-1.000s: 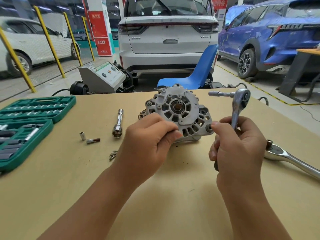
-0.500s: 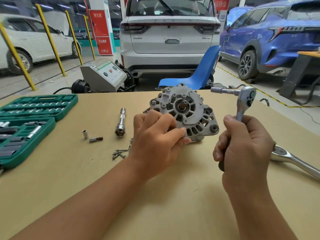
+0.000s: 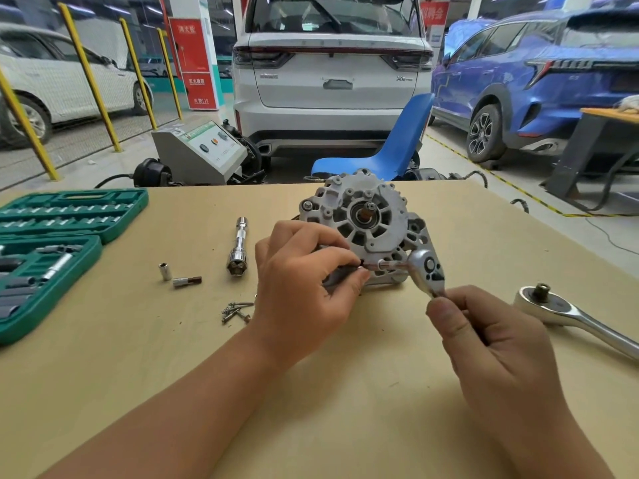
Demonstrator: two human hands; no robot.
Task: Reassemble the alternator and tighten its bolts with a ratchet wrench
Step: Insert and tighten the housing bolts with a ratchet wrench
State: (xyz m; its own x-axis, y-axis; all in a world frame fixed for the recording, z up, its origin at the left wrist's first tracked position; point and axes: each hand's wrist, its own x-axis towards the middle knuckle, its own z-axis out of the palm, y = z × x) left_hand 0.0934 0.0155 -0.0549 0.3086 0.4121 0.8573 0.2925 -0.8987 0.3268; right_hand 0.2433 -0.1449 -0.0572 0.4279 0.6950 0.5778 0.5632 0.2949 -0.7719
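With my right hand (image 3: 498, 344) gripping the ratchet wrench (image 3: 426, 271) and my left hand (image 3: 304, 281) pinching its extension against the alternator (image 3: 363, 223) standing mid-table (image 3: 345, 392), I risk the socket slipping off the bolt if it sits crooked.

Bright, even workshop light over my pale wooden tabletop (image 3: 138, 375), soft shadows under my hands; wide-angle bending at edges, background slightly soft

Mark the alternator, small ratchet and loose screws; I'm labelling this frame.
alternator (image 3: 375, 233), head view, front housing face.
small ratchet (image 3: 427, 269), head view, its head.
loose screws (image 3: 237, 311), head view, middle of pile.
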